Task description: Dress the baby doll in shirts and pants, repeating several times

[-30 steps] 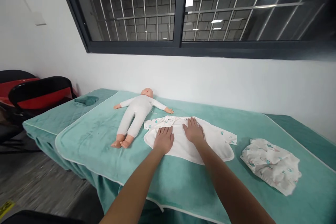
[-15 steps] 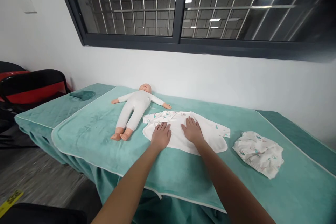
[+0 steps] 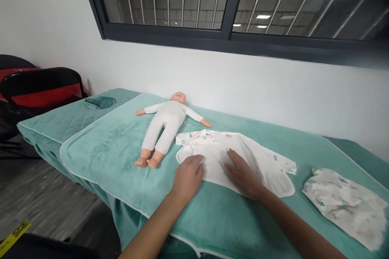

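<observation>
A white baby top with printed sleeves lies spread on the green bed cover. My left hand is at its lower left edge, fingers loosely bent and grasping nothing. Over the middle of the cloth, my right hand has its fingers stretched and thumb apart; whether it touches the fabric I cannot tell. Left of the top, a baby doll in a white body suit lies on its back with arms spread. To the right sits a crumpled printed white cloth garment.
The green cover hangs over the bed's front edge. A face hole shows at the left end. Black and red chairs stand at the left. A barred window is above the wall behind.
Both hands have come off their flat position on the top and moved nearer to me; the left fingers are more bent. The view has shifted, so things sit farther right or lower.
</observation>
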The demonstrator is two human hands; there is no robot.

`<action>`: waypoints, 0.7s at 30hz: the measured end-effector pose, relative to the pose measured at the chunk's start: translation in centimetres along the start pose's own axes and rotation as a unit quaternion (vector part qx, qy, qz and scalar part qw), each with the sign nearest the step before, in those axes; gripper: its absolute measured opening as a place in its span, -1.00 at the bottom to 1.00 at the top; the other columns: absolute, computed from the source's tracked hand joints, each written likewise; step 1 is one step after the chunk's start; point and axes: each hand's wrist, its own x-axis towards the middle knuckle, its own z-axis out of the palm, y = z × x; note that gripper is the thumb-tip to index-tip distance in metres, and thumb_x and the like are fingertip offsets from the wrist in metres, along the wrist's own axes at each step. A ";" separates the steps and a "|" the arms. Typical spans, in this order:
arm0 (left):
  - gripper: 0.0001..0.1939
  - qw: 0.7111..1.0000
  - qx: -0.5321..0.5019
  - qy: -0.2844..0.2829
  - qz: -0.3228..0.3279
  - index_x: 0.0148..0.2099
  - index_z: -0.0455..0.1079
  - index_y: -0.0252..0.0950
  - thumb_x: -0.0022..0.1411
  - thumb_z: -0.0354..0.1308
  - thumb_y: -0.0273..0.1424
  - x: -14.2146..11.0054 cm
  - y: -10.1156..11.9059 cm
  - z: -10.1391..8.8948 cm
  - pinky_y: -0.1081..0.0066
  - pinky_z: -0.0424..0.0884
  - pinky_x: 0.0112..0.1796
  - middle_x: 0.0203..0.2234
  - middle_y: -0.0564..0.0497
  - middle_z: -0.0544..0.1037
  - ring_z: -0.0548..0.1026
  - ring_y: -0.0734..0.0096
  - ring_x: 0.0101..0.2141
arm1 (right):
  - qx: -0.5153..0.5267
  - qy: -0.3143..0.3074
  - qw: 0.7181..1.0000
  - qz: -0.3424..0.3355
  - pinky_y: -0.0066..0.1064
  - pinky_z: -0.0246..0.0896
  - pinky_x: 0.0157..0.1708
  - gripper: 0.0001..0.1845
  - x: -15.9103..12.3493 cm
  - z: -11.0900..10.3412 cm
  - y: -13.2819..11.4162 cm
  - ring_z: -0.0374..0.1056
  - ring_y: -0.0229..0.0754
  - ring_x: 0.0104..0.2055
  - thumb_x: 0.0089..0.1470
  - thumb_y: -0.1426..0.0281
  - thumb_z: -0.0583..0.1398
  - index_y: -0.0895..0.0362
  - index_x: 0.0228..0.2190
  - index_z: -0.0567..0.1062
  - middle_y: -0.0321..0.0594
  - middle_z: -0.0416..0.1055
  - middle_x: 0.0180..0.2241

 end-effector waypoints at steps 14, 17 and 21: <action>-0.54 0.940 0.226 -0.062 -0.248 0.10 0.36 -0.12 0.22 0.12 -0.07 6.7 -9.6 -9.9 -0.02 0.37 -0.04 0.31 -0.19 0.09 0.32 -0.16 0.13 | 0.295 -0.064 0.952 0.058 -0.16 0.17 0.19 -0.16 34.5 2.4 -15.4 0.25 0.16 0.21 0.08 0.02 0.23 0.25 0.23 0.24 0.09 0.28 0.21; -0.54 0.934 0.191 -0.105 -0.283 0.08 0.38 -0.08 0.21 0.10 -0.02 7.4 -9.8 -10.6 0.06 0.38 -0.12 0.10 -0.18 0.27 0.45 -0.01 -0.07 | 0.336 -0.130 0.932 0.032 -0.25 0.25 0.13 -0.40 37.6 3.2 -16.7 0.37 0.08 0.11 0.09 0.06 0.25 0.18 0.05 0.47 -0.02 0.45 0.07; -0.62 0.943 0.193 -0.119 -0.242 0.00 0.43 -0.17 0.20 0.14 -0.12 8.3 -9.7 -11.2 0.16 0.35 -0.11 0.01 -0.17 0.27 0.41 0.05 -0.08 | 0.385 -0.193 0.902 0.022 -0.26 0.32 0.09 -0.43 38.7 2.9 -16.7 0.45 0.01 0.00 0.08 0.06 0.28 0.22 -0.02 0.52 0.02 0.51 -0.01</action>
